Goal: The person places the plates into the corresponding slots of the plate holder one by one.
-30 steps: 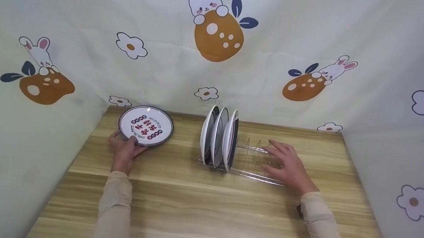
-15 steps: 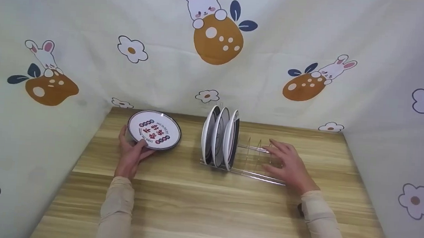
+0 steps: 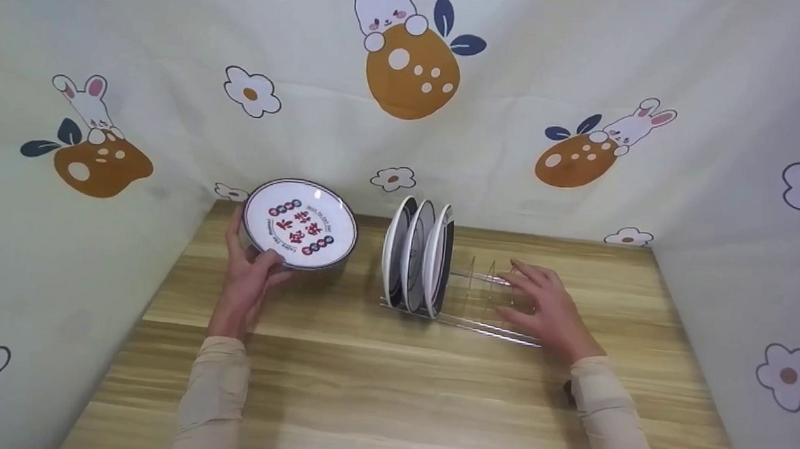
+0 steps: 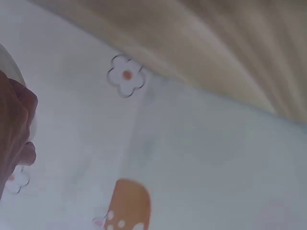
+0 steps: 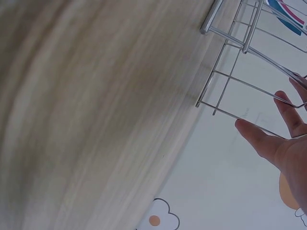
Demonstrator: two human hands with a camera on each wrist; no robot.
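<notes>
A white plate (image 3: 301, 225) with a dark rim and red printing is held tilted above the table's back left; my left hand (image 3: 245, 280) grips its near left edge, thumb over the rim, other fingers mostly hidden. In the left wrist view only knuckles (image 4: 14, 120) and a sliver of the plate (image 4: 8, 62) show. A wire dish rack (image 3: 487, 333) carries three upright plates (image 3: 392, 259) in its left slots. My right hand (image 3: 549, 312) holds the rack's right end, thumb and fingers spread along the wires. The right wrist view shows its fingers on the wire frame (image 5: 211, 17).
The wood-grain table (image 3: 359, 405) carries the rack toward its back. Patterned cloth (image 3: 294, 132) stands as walls behind and at both sides. A small dark object (image 3: 569, 393) shows beside the right sleeve.
My left hand has moved the plate a little to the right, then raised it higher. The right hand, rack and three upright plates stay in place.
</notes>
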